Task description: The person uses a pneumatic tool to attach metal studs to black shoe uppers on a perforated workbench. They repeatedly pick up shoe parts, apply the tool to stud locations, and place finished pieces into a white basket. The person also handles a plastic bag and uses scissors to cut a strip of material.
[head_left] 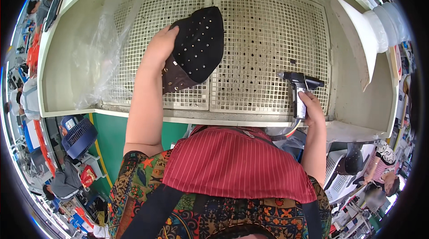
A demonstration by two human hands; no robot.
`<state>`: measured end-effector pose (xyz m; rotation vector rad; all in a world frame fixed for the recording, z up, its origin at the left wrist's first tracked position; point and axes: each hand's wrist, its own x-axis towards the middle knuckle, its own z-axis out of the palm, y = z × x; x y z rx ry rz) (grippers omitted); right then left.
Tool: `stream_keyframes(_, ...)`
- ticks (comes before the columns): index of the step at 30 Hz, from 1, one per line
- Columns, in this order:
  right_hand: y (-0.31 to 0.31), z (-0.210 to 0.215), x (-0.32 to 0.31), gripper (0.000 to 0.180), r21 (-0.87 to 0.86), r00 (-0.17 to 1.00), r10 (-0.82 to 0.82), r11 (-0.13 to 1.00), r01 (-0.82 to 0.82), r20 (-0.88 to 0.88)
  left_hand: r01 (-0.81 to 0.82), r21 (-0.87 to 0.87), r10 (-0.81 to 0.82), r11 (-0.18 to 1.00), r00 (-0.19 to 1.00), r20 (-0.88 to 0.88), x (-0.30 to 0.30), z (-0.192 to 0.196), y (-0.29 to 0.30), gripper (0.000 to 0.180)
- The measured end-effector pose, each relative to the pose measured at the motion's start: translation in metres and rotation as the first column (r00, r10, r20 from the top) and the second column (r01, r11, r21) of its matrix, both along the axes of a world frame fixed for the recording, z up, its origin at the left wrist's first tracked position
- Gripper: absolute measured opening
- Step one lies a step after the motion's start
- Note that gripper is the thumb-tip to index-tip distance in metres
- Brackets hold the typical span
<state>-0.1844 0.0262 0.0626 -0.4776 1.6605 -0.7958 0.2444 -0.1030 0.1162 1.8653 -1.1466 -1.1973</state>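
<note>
The left hand (160, 47) grips the left edge of a studded black fabric piece (201, 44), which is held over the middle of the gridded desk (257, 98), its brown part toward the near side. The right hand (313, 108) is closed around the handle of a gun-shaped tool (296, 78) at the near right, nozzle pointing left, apart from the fabric. Clear plastic sheeting (96, 55) lies at the left.
</note>
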Motion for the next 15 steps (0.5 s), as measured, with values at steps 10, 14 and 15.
stream_keyframes(10, -0.042, 0.078, 0.083, 0.031, -0.222, 0.956, 0.217, 0.960, -0.172, 0.196, -0.227, 0.181, 0.281, 0.957, 0.883, -0.377, 0.000, 0.001, 0.006, 0.029)
stream_keyframes(14, -0.080, 0.112, 0.130, 0.036, -0.356, 0.832, 0.479, 0.753, -0.554, -0.280, -0.249, 0.163, 0.293, 0.955, 0.883, -0.366, -0.002, -0.007, 0.005, 0.030)
stream_keyframes(15, -0.087, 0.111, 0.143, 0.036, -0.427, 0.781, 0.454, 0.660, -0.618, -0.428, -0.251, 0.169, 0.296, 0.953, 0.888, -0.353, -0.004, -0.006, 0.005, 0.030)
